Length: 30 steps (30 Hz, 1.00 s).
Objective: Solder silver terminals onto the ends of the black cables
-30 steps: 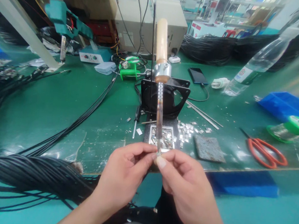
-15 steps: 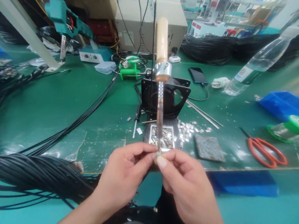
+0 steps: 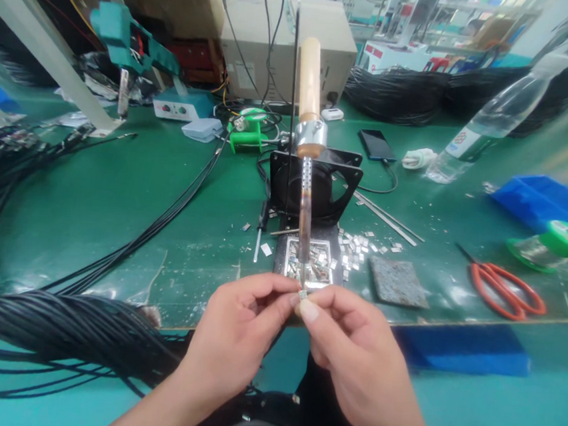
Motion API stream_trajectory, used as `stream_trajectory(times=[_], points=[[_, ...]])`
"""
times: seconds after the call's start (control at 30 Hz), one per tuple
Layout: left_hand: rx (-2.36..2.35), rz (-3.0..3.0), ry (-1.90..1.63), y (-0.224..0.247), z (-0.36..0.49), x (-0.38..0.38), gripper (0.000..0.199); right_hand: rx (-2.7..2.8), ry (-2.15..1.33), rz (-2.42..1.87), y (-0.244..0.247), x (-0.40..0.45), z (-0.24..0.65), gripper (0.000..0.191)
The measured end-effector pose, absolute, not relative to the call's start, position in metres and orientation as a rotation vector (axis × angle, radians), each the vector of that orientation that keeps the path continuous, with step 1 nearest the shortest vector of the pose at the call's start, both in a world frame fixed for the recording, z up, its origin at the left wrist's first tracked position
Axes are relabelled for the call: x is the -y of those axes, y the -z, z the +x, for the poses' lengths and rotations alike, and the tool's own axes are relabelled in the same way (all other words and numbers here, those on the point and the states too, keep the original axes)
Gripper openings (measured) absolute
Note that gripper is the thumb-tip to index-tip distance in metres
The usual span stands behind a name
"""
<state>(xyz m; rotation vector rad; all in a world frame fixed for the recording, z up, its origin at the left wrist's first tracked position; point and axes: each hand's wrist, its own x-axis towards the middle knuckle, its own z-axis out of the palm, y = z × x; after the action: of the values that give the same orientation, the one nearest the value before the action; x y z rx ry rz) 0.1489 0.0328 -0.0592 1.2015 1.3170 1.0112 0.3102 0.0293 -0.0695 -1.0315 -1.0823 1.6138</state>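
My left hand (image 3: 237, 329) and my right hand (image 3: 355, 354) meet in front of the bench edge, fingertips pinched together. Between them is a small silvery metal piece (image 3: 303, 295), mostly covered by the fingers, so its exact kind does not show. Right above it points the tip of a soldering iron (image 3: 306, 208) with a wooden handle, fixed tip-down in a stand. Behind the fingertips sits a small square tray (image 3: 287, 260) full of tiny metal parts.
A black fan frame (image 3: 291, 187) stands behind the iron. Loose metal bits (image 3: 358, 247), a grey square pad (image 3: 398, 282) and orange-handled scissors (image 3: 505, 291) lie to the right. A screwdriver (image 3: 262, 221) lies left of the tray. Black cables (image 3: 62, 325) bundle at the left edge.
Both hands hold nearly the same pose at the iron's tip. The whole view has shifted very slightly; nothing was visibly picked up or let go.
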Motion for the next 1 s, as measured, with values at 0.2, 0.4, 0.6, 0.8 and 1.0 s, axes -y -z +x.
stream_trajectory(times=[0.2,0.4,0.6,0.8,1.0], points=[[-1.316,1.218,-0.999,0.0578,0.1494,-0.0332,0.017,1.077,-1.616,-1.03,0.0701,-0.0291,0.3102,0.028],[-1.331,1.226,-0.994,0.0589,0.1496,-0.0354,0.019,1.058,-1.623,-1.029,0.0709,-0.0305,0.3088,0.029],[-1.342,1.218,-0.989,0.0562,0.1511,-0.0356,0.019,1.053,-1.634,-1.031,0.0694,-0.0287,0.31,0.029],[-1.357,1.221,-0.987,0.0548,0.152,-0.0353,0.019,1.011,-1.669,-1.002,0.0724,-0.0293,0.3104,0.027],[-1.358,1.214,-0.976,0.0568,0.1507,-0.0341,0.017,0.997,-1.691,-0.998,0.0749,-0.0278,0.3124,0.028]])
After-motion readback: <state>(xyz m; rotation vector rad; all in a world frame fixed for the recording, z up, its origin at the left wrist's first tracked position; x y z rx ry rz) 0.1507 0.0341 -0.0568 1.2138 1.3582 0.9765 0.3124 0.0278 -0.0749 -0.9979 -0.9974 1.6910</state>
